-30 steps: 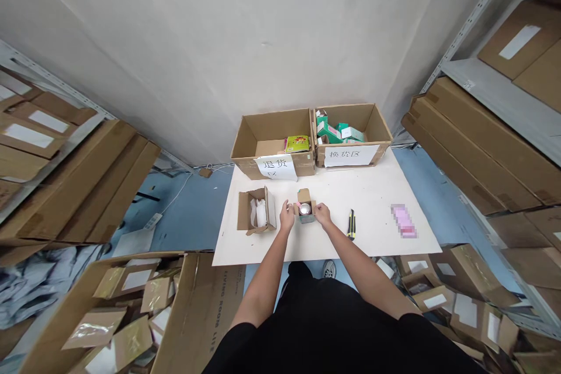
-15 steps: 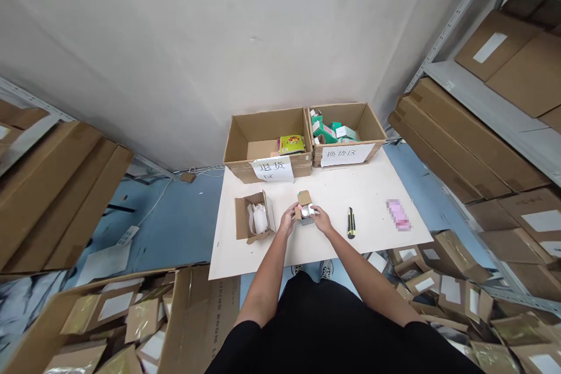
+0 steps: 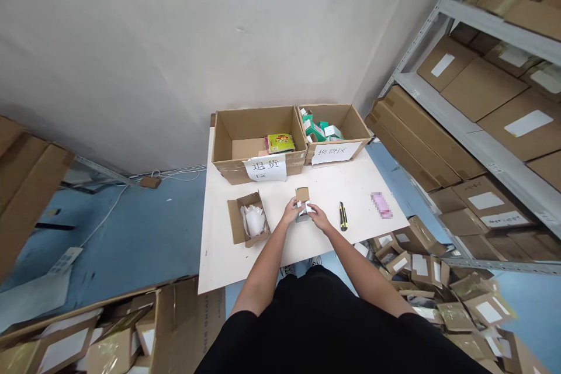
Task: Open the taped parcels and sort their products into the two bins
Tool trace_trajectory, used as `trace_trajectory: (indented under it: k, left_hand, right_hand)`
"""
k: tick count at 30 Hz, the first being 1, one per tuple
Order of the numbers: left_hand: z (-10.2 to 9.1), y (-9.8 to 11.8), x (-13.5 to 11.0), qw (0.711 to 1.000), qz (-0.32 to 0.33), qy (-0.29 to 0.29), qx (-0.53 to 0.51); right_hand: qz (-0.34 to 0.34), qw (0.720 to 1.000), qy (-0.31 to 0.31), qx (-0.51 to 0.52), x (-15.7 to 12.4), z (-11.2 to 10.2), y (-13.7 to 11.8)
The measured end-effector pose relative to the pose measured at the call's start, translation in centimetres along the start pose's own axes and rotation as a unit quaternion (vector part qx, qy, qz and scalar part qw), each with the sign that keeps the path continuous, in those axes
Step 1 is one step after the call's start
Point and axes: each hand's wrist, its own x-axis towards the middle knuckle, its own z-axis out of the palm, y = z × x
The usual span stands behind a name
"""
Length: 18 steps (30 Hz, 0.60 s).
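A small carton with its brown lid flap raised stands on the white table, between my two hands. My left hand closes on its left side, fingertips at the top opening. From the right, my right hand grips the carton at a white side flap, fingers bent. What lies inside the carton is mostly hidden by my fingers. To the left, an open brown box holds white wrapping. A black and yellow box cutter lies to the right of my right hand.
Two labelled cardboard boxes stand at the table's back: the left one holds green-yellow packets, the right one green-and-white cartons. A blurred pink item lies on the right. Parcels crowd the floor and shelves.
The view has swung a little to the right. A round white item showed in the carton's opening before; now my fingers and the white flaps mostly cover that opening.
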Motion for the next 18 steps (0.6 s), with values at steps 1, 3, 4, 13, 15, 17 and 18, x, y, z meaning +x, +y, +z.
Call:
trace_trajectory:
  k: [1,3,4,13,15,17,18]
  left_hand:
    - [0.3,0.1,0.2,1.0,-0.001,0.013,0.006]
    - [0.7,0.2,0.4,1.0,-0.003,0.029,0.01]
    - [0.8,0.2,0.4,1.0,-0.003,0.028,0.005]
    - [-0.7,-0.3,-0.6,0.991,-0.071,-0.021,-0.111]
    - [-0.8,-0.2,-0.8,0.99,-0.072,-0.029,-0.114]
    - [-0.8,-0.2,-0.9,0.99,-0.07,-0.037,-0.116]
    - [-0.7,-0.1,-0.9,0.99,-0.069,-0.04,-0.114]
  right_hand:
    - [-0.002,1.0,0.0,-0.005,0.0,0.1,-0.2]
    - [-0.007,1.0,0.007,-0.021,0.1,0.3,-0.7]
    - [-0.012,0.999,0.014,-0.035,0.2,0.4,-0.9]
    - [-0.074,0.966,-0.034,-0.247,0.0,1.4,-2.5]
    - [-0.058,0.951,-0.059,-0.298,-0.6,1.4,-3.0]
    - [-0.047,0.936,-0.072,-0.341,-0.9,1.4,-3.5]
    - [-0.041,0.93,-0.076,-0.358,-0.9,1.3,-3.8]
